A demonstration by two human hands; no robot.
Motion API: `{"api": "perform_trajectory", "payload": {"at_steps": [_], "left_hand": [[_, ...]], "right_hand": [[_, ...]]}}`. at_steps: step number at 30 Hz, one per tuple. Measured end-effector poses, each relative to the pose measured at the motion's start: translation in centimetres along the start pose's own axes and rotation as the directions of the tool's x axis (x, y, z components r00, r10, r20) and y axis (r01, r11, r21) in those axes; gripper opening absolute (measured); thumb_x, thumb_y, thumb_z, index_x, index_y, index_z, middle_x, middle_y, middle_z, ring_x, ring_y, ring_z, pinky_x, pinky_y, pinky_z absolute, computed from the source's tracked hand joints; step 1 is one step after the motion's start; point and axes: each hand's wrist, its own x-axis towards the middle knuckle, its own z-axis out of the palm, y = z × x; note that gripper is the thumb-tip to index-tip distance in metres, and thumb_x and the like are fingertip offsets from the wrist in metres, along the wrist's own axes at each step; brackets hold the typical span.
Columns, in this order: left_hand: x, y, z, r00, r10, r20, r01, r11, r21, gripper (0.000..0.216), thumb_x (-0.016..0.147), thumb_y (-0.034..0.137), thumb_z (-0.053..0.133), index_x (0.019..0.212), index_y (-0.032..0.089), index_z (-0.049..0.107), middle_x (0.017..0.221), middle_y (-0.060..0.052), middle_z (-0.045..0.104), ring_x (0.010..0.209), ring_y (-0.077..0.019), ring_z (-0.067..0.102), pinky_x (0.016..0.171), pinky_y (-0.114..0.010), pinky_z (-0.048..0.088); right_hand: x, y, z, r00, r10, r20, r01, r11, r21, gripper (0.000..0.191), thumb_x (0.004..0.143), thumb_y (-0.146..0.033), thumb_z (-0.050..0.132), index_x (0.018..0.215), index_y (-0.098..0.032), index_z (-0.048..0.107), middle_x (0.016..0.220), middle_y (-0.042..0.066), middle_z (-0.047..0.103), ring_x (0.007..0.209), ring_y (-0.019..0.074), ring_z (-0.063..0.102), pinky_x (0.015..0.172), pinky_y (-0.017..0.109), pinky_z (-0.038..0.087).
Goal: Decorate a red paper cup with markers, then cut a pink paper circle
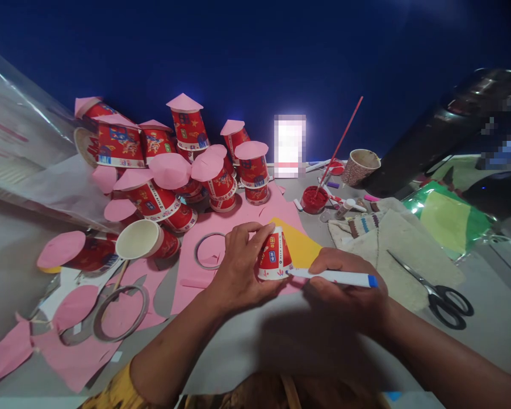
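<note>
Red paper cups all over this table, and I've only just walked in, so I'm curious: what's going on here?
A person's left hand holds an upturned red printed paper cup over the edge of a yellow paper sheet. The right hand holds a white marker with a blue end, its tip at the cup's rim. Behind them sits a pile of red cups topped with pink paper cones. Black-handled scissors lie untouched to the right.

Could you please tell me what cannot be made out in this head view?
Head view, bright panel: pixelated, content unreadable.
Red cup: left side hidden by left hand.
Marker in right hand: tip contact too small to tell.
Piled cups: lettering too small.
</note>
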Motion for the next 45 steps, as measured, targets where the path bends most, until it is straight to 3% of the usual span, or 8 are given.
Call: {"api": "perform_trajectory", "payload": {"at_steps": [13,30,41,45], "left_hand": [[0.12,0.09,-0.07,1.000,-0.013,0.014,0.013,1.000,0.002,0.093,0.075,0.042,0.086,0.156,0.028,0.043,0.141,-0.015,0.050,0.133,-0.0386,0.053,0.111,-0.057,0.046],[0.13,0.22,0.01,0.999,0.050,-0.016,-0.050,0.999,0.010,0.093,0.077,0.044,0.088,0.155,0.027,0.040,0.140,-0.015,0.050,0.130,-0.0363,0.054,0.108,-0.053,0.047],[0.12,0.37,-0.10,0.996,0.087,-0.011,-0.087,0.996,0.004,0.085,0.083,0.040,0.080,0.156,0.026,0.038,0.141,-0.016,0.047,0.134,-0.0370,0.051,0.112,-0.054,0.045],[0.19,0.36,-0.09,0.996,0.089,-0.003,-0.089,0.996,0.015,0.086,0.084,0.040,0.078,0.157,0.027,0.036,0.141,-0.016,0.046,0.135,-0.0377,0.050,0.112,-0.055,0.044]], "right_hand": [[0.18,0.17,0.14,0.996,-0.081,0.045,0.082,0.997,-0.013,0.005,0.093,-0.021,0.068,0.090,-0.023,0.072,0.073,0.003,0.078,0.058,0.0183,0.072,0.056,0.028,0.055],[0.17,0.22,-0.03,0.998,-0.021,0.055,0.022,0.999,-0.023,0.007,0.094,-0.024,0.070,0.087,-0.022,0.073,0.073,0.003,0.077,0.057,0.0165,0.069,0.054,0.027,0.053],[0.31,0.01,0.07,0.997,-0.050,0.064,0.055,0.996,-0.072,0.016,0.100,-0.030,0.065,0.087,-0.022,0.072,0.072,0.003,0.077,0.057,0.0167,0.070,0.055,0.027,0.053],[0.29,0.13,0.18,0.993,-0.096,0.065,0.100,0.993,-0.057,0.010,0.098,-0.026,0.068,0.090,-0.022,0.072,0.073,0.003,0.078,0.058,0.0162,0.070,0.056,0.027,0.054]]}}
